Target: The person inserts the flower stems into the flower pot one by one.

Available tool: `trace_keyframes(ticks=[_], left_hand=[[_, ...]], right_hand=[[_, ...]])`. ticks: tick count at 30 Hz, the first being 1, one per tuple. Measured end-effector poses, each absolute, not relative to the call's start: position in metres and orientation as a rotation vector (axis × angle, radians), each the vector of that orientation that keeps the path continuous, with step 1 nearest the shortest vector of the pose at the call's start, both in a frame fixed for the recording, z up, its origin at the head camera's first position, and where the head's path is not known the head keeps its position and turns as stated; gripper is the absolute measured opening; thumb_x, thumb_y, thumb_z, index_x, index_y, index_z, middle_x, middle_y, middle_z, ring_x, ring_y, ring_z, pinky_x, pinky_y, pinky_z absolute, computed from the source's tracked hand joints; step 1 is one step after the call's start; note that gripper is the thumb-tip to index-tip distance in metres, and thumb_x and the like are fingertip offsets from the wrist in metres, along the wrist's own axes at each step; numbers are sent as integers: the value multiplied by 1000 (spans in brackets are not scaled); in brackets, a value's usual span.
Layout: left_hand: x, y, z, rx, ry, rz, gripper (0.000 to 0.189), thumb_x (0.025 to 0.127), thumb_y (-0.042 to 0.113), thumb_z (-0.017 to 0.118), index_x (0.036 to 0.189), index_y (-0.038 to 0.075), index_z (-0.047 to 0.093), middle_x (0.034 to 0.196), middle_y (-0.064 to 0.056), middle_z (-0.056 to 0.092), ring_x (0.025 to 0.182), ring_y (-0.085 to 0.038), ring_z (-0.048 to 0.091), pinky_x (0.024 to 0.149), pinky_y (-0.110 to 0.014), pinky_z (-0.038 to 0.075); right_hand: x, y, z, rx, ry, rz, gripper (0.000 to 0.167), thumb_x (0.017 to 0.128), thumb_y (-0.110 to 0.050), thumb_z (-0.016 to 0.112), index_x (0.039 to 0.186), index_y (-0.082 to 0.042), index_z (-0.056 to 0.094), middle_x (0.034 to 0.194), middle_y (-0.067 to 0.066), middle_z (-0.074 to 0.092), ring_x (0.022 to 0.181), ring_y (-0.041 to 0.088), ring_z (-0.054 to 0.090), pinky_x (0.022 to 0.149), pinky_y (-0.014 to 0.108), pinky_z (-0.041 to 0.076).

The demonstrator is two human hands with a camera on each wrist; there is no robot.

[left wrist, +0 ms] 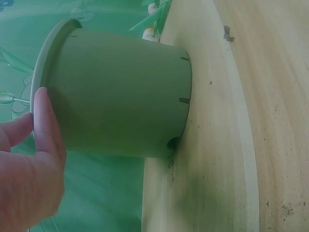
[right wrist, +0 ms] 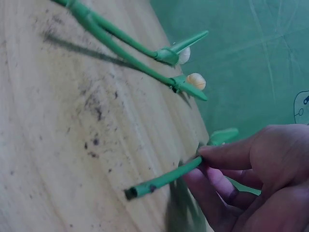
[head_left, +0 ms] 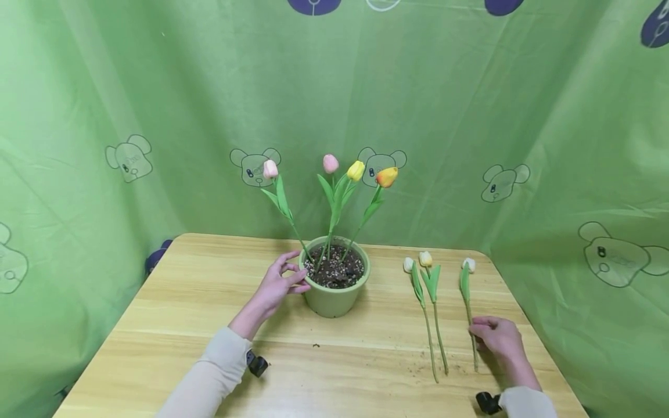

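A green flower pot (head_left: 331,302) filled with dark soil stands near the back of the table. Planted in it are several artificial tulips: a pale pink tulip (head_left: 270,169), a darker pink tulip (head_left: 330,164), a yellow tulip (head_left: 356,170) and an orange-yellow tulip (head_left: 387,177). My left hand (head_left: 277,284) holds the pot's rim at its left side, a finger against the outer wall in the left wrist view. At the right, my right hand (head_left: 499,339) pinches the lower stem of a white tulip (head_left: 468,266). In the right wrist view, its cut stem end (right wrist: 133,193) points away from the fingers.
Left of the right hand, another white tulip (head_left: 408,265) and a cream-yellow tulip (head_left: 425,259) lie side by side on the wooden table (head_left: 366,371). Soil crumbs (right wrist: 95,141) are scattered near their stems. A green curtain (head_left: 313,87) with mouse prints hangs behind and beside the table.
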State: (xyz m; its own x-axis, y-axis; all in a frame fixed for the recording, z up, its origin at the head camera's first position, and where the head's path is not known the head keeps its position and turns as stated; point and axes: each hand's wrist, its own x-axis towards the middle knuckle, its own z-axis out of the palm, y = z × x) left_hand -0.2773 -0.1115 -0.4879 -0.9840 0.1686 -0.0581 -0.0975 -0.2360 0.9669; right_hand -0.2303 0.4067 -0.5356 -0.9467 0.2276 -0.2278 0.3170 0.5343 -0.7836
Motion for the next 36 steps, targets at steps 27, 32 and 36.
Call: trace_keyframes(ticks=[27,32,36], left_hand=[[-276,-111,-491,92,1803,2371,68,98,-7,60,159,7,32,110,-10,50,82,-17,70,87,-31,68],[-276,-111,-490,91,1797,2380,69,98,-7,60,160,7,32,110,-9,51,83,-17,70,87,-31,68],[-275,-110,-490,92,1801,2376,70,98,-7,60,160,6,30,110,-9,51,82,-16,70,87,-31,68]], right_hand=[[-224,336,-468,229,2502,-2027,55,101,-10,66,147,8,41,105,-10,65,94,4,67,84,25,67],[-225,319,-457,158,2434,-2183,41,100,-5,67,136,4,49,106,-6,62,93,7,67,83,27,68],[-225,307,-452,124,2377,-2287,25,99,-2,66,122,-6,55,105,-2,60,89,7,67,83,30,68]])
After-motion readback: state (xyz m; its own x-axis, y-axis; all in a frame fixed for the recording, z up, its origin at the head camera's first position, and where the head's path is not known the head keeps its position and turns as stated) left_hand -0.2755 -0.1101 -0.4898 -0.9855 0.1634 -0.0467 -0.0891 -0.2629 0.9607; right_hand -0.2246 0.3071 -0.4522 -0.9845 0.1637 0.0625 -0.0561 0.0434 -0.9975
